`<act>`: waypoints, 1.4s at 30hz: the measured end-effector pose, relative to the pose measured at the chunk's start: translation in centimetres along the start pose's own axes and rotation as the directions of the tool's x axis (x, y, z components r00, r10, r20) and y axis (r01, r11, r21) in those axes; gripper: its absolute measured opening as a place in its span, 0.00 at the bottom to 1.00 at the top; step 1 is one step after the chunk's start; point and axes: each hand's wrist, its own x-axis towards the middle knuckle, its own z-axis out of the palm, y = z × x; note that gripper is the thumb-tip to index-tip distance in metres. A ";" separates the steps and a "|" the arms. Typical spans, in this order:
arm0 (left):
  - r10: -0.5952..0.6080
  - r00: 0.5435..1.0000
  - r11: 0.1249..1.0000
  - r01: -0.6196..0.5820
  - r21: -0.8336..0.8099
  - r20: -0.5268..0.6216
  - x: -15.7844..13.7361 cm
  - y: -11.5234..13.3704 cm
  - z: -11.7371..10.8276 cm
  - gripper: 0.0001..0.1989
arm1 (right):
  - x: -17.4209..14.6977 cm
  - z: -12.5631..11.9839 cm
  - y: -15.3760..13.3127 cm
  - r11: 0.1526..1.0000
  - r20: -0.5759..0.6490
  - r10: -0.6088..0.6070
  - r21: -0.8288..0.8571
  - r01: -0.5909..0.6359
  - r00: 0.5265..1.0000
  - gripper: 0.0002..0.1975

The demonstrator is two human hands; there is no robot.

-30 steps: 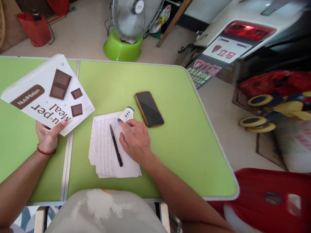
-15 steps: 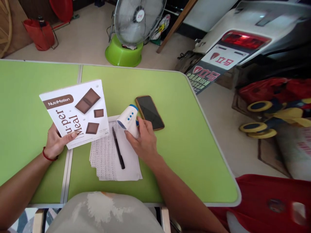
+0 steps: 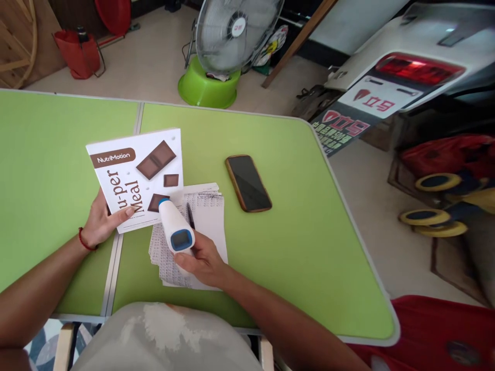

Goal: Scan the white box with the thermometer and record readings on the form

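Observation:
My left hand [image 3: 102, 219] grips the lower left corner of a white box [image 3: 150, 175] printed "NutriMotion" with chocolate pieces, thumb across its front. In my right hand [image 3: 204, 260] is a white and blue infrared thermometer [image 3: 172, 219], its small dark screen facing me and its blue-rimmed nose in front of the box's lower right part. Whether the nose touches the box I cannot tell. Under both lie handwritten paper sheets [image 3: 211, 221], with a black pen [image 3: 190, 214] on top, partly hidden by the thermometer. A dark phone [image 3: 248, 183] in a brown case rests to the right.
The green folding table [image 3: 301, 247] has a metal edge and a seam left of the papers. Beyond it, a fan [image 3: 235, 36] stands by an upturned green basin [image 3: 209, 85]. At right are a white scooter [image 3: 386, 56] and a red chair [image 3: 436, 330].
My right hand has swung the thermometer left and turned it, so its screen faces me and its nose points at the box. The whole view has shifted slightly.

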 end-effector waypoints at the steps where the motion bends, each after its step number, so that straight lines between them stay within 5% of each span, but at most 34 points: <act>1: 0.014 1.000 1.000 -0.014 0.004 -0.002 0.0 0.0 0.0 0.27 | 0.0 0.0 0.1 1.000 0.011 -0.008 0.013 0.008 1.000 0.09; 10: 0.067 0.997 0.997 -0.068 -0.033 -0.049 -0.7 0.0 0.4 0.27 | -0.2 0.4 -0.2 0.999 0.036 -0.010 0.043 0.008 0.999 0.09; 25: 0.004 0.994 0.994 0.008 -0.106 0.111 -0.2 0.9 0.4 0.28 | -0.8 0.5 -0.1 0.991 0.047 0.084 0.105 -0.089 0.995 0.11; 42: 0.033 0.986 0.995 -0.017 -0.100 0.161 0.0 1.3 0.4 0.26 | -0.7 0.2 -0.1 0.999 0.021 0.040 0.007 -0.040 0.999 0.11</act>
